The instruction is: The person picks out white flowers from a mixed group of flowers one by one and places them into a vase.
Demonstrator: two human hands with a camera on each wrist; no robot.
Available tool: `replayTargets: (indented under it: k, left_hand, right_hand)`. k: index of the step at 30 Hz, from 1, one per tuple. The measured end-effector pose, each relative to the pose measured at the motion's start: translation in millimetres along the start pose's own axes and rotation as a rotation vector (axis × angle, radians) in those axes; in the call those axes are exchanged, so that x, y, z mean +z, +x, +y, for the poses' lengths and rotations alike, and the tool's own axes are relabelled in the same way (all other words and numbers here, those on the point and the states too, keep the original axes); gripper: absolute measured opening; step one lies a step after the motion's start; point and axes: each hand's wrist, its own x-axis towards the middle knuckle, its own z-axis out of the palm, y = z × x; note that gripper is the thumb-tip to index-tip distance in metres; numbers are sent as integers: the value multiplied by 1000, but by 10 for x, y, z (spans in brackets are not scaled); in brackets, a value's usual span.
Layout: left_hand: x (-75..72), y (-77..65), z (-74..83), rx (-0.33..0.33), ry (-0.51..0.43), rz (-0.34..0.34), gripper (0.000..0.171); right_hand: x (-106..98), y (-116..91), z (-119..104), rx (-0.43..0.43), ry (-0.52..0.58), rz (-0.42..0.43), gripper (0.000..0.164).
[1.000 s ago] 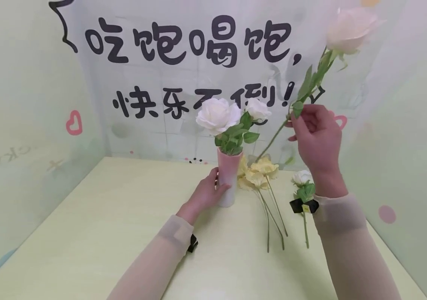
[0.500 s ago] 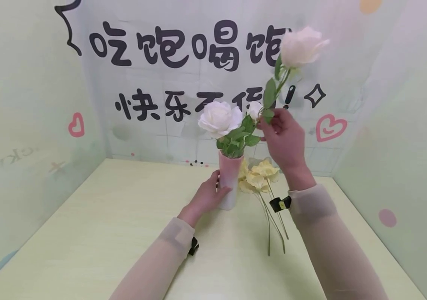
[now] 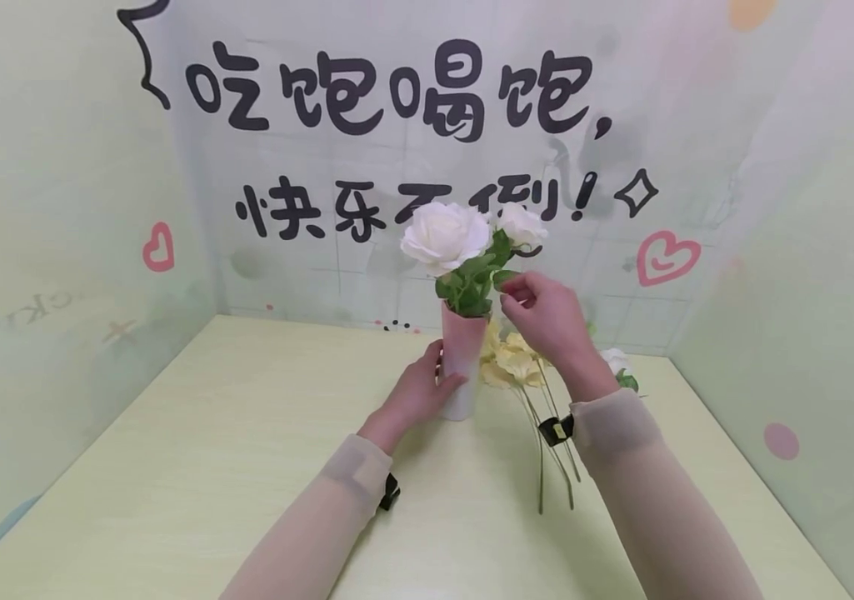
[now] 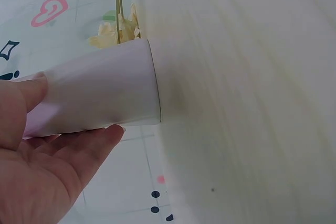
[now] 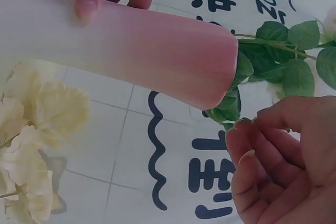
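My left hand [image 3: 419, 392] holds a tall vase [image 3: 464, 362], pink at the mouth and white below, upright on the table. Its thumb lies across the front; the left wrist view shows the fingers round the vase's far side. White roses [image 3: 445, 237] with green leaves stand in the vase, two blooms plain in the head view. My right hand [image 3: 546, 321] is just right of the mouth, fingers curled, thumb and index fingertips together at a green leaf [image 5: 229, 124]. The rose carried earlier is not separately visible among the blooms.
Yellow flowers [image 3: 512, 367] on thin stems lie on the table [image 3: 262, 467] right of the vase. Another white rose [image 3: 616, 361] lies behind the right forearm, partly hidden. A printed wall [image 3: 284, 275] stands at the back, with side walls left and right.
My right hand has moved left and down from holding a rose high to the vase's mouth, and that rose no longer shows above the hand. The left hand stays on the vase.
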Motion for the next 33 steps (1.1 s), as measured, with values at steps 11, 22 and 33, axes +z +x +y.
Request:
replayTargets:
  k: [11,22,33]
  left_hand:
    - [12,4,-28,-10,7,-3,71]
    - [6,-22,13,1,18,2,70]
    - [-2,-17,-5,25,22,16,69]
  right_hand:
    - [3,-175,283,10,1,5,30]
    - [79,-423,673,54,-37,0,27]
    - [184,-582,915,69,-44,5,24]
